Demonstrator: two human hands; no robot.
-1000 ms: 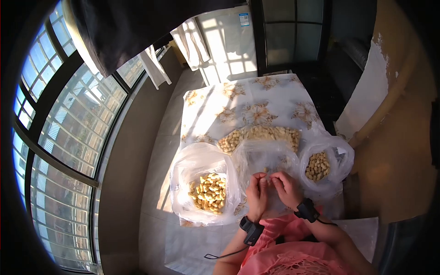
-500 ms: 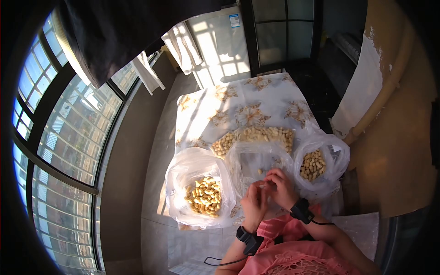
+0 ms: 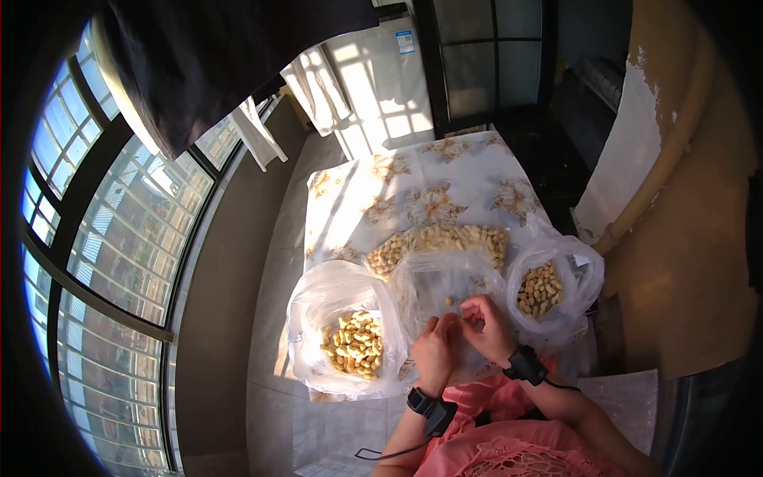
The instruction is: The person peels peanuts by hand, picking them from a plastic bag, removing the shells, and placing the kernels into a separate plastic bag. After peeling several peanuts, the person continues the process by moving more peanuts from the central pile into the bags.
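My left hand and my right hand meet at the near edge of the middle clear plastic bag. Both have their fingers curled and pinched together, and whatever lies between the fingertips is too small or hidden to name. Just beyond them, a single peanut shows in the middle bag. To the left, an open white plastic bag holds a pile of unshelled peanuts. On the right stands another open plastic bag with peanuts inside.
Behind the middle bag lies a long clear bag of peanuts. All the bags rest on a table with a flowered cloth. Windows line the left side, and a dark cloth hangs at the upper left.
My left hand has turned so that its back faces up more, its fingers curling in further. My right hand has shifted slightly, staying close to the left.
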